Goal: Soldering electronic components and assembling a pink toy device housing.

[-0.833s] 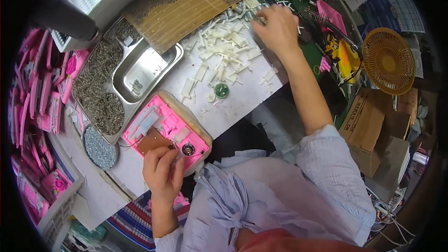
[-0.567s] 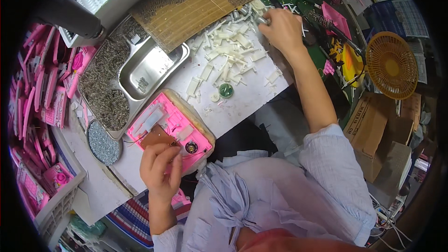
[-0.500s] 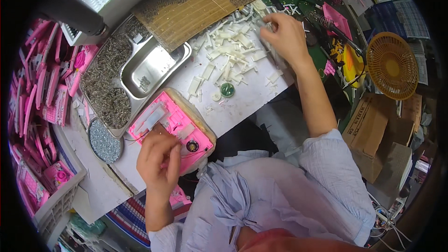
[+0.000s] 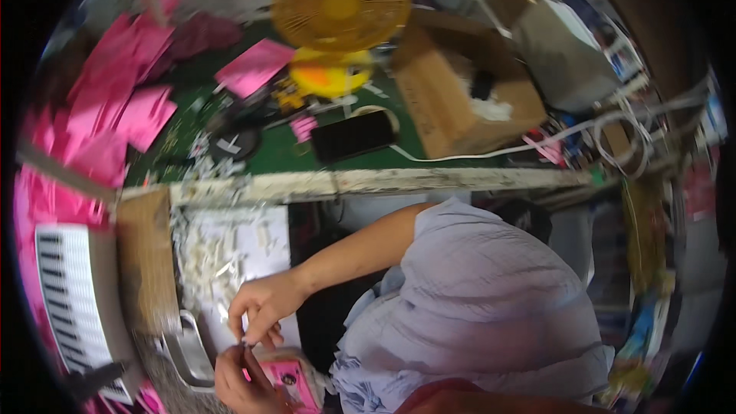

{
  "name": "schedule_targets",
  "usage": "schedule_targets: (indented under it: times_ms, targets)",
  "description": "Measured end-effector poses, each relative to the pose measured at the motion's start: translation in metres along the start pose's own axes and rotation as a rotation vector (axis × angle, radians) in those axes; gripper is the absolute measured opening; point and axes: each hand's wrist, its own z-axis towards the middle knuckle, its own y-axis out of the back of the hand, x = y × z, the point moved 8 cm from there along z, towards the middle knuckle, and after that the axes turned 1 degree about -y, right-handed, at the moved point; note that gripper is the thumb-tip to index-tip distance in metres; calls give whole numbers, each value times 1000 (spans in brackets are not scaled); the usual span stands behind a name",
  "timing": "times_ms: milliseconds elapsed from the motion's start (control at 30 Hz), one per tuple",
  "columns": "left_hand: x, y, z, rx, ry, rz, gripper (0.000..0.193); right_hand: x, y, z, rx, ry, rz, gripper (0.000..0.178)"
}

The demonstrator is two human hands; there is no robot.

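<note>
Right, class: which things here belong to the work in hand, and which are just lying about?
Probably in use:
small blurred piece between the hands
pink casing
white plastic pieces
metal tray

Probably lying about:
orange round grille
black phone
cardboard box

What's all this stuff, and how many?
Round plastic basket: one, amber, top.
Rectangular phone: one, black, on green table.
Open cardboard box: one, brown, right of phone.
Flat pieces: several, pink, upper left.
Small plastic parts: many, white, on white worktop.
Rectangular metal tray: one, silver, lower left.
Rectangular board: one, brown, left of parts.
Plastic housing: one, pink, bottom.
Blurred clutter: uncountable, mixed, right.
Left hand, right hand: one each, bare, close together, lower left.
</note>
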Motion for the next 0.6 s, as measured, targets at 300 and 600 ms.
schedule_targets:
  times_ms: [300,600]
  targets:
    - [-70,-10,40,192,-446,-31,20,-3,5,-61,-130,89,343,41]
    - [-79,5,45,230,-547,39,16,-12,-8,-36,-22,50,517,31]
